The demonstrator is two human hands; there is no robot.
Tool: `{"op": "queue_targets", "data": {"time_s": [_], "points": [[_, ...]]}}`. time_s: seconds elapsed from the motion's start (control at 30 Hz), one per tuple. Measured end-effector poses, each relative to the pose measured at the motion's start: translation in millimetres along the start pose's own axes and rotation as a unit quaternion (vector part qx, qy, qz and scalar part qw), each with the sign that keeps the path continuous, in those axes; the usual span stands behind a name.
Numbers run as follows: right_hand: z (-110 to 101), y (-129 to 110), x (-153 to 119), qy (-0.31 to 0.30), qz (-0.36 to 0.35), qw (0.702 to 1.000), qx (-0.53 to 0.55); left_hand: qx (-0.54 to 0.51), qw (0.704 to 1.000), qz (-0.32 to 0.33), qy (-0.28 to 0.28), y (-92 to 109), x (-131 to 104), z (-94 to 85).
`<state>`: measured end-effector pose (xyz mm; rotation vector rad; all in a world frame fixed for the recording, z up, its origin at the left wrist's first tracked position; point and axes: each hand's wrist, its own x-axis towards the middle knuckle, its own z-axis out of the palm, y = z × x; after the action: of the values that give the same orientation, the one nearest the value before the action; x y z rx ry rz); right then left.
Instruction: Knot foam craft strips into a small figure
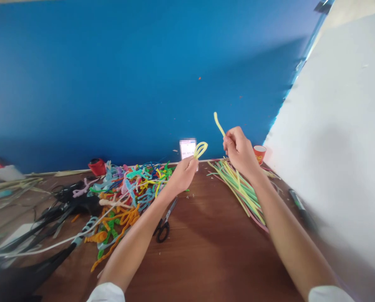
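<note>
My left hand [183, 174] is closed on a looped yellow pipe cleaner [201, 149], bent into narrow petal-like loops that stick up past the fingertips. To its right and a little higher, my right hand [238, 147] pinches a yellow pipe cleaner strip [218, 123], whose free end points up and left. The two yellow pieces are apart where they show; the fingers hide the rest. Below my right hand lies a bundle of straight pipe cleaners [237, 188] in yellow, green and pink. Scissors [164, 226] with black handles rest beside my left forearm.
A tangled heap of coloured pipe cleaners [133, 184] covers the table's left side, near a black stand [49, 256] and a white cable [58, 243]. A phone [187, 147] showing a timer leans at the blue wall. A red cup [259, 154] and a marker [297, 200] sit right.
</note>
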<state>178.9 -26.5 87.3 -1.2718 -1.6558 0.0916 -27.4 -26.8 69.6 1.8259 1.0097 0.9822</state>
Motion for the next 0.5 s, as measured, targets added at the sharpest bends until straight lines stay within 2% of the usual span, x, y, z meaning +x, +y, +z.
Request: {"op": "queue_targets", "data": {"time_s": [0.1, 0.2, 0.3, 0.5], "points": [[-9.9, -21.1, -7.8, -0.004, -0.054, 0.995, 0.083, -0.005, 1.0, 0.019, 0.012, -0.6, 1.1, -0.4], [-13.5, -29.6, -13.4, -0.106, -0.05, 0.985, 0.123, -0.028, 0.999, 0.019, 0.026, -0.6, 2.0, -1.0], [-10.1, -28.0, -14.9, -0.202, -0.051, 0.971, 0.113, -0.042, 0.999, -0.001, 0.021, 1.8, 0.5, -1.1], [-2.3, -28.6, -13.9, -0.273, -0.079, 0.957, 0.059, -0.066, 0.997, -0.03, 0.028, 10.6, -6.4, -0.7]]}}
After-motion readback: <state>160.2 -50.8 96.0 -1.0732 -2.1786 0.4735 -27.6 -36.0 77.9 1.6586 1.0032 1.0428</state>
